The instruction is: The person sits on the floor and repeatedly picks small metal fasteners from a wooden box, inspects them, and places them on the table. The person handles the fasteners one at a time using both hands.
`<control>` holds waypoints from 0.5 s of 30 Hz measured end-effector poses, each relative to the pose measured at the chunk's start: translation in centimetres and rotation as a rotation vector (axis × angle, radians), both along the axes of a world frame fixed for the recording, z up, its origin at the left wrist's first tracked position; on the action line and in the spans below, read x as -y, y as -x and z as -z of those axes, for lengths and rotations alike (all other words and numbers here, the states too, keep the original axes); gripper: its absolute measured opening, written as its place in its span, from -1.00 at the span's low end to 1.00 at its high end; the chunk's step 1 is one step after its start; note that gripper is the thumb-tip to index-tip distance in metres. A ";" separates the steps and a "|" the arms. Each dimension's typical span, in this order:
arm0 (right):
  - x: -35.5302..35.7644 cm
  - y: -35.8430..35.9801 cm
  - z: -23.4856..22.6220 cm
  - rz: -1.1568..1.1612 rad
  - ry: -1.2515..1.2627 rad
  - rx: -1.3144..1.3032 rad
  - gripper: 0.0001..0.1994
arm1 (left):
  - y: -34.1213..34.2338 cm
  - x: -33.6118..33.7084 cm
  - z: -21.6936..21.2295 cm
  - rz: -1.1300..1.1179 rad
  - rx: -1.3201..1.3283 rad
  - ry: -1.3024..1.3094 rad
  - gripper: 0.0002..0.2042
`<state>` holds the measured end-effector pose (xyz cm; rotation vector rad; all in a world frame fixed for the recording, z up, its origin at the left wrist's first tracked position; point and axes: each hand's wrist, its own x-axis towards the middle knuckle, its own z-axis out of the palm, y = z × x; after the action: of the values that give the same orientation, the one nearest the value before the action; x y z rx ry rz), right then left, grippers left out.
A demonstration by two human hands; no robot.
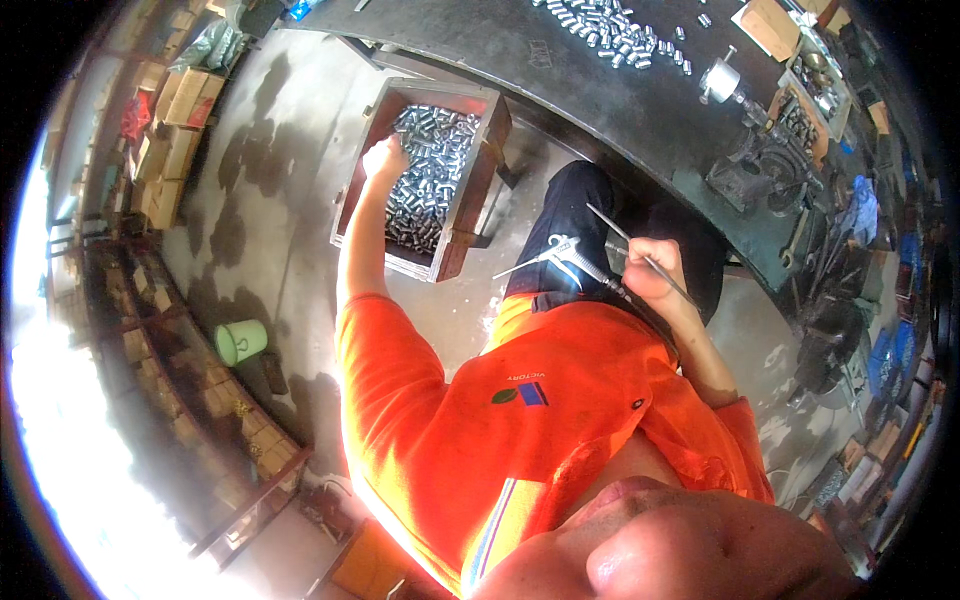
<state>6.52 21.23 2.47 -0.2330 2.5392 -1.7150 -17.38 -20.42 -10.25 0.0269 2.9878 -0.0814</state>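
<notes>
Upper centre of the frame: a dark wooden open-topped crate (470, 190) sits on the concrete floor (270, 180), filled with small shiny metal cylinders (425, 175).
Left hand: the left hand (385, 158) rests down among the cylinders at the crate's upper left corner, fingers curled into the pile; whether it has closed on any piece cannot be told.
Left arm: stretched nearly straight from the orange sleeve up toward the crate.
Right hand: the right hand (652, 268), centre right, is clamped around a silver air blow gun with a long thin nozzle (560, 255); the nozzle points to the frame's left, above the dark trouser leg.
Right arm: bent at the elbow, forearm held close to the body.
Doing it well: judged from this pose, gathering a modest handful keeps pieces from spilling over the crate wall, and the gun is best kept level and aimed away from the body.
Upper right: more loose cylinders (615, 30) lie on the dark tabletop (600, 100).
</notes>
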 end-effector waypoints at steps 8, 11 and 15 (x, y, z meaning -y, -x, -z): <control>-0.3 -0.3 0.9 -0.011 0.047 0.055 -0.83 | -0.9 2.1 0.1 -0.086 -0.076 0.004 -0.54; -0.3 -0.3 0.3 -0.011 0.064 0.084 -0.83 | -0.4 3.0 0.6 -0.111 0.005 -0.047 -0.50; -0.2 -0.3 0.5 -0.010 0.039 0.052 -0.84 | 0.8 3.4 0.2 -0.232 0.193 -0.304 -0.48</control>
<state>6.77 21.46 1.97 -0.2002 2.4665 -1.7451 -18.21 -23.77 -10.45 -0.2607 2.7589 0.3788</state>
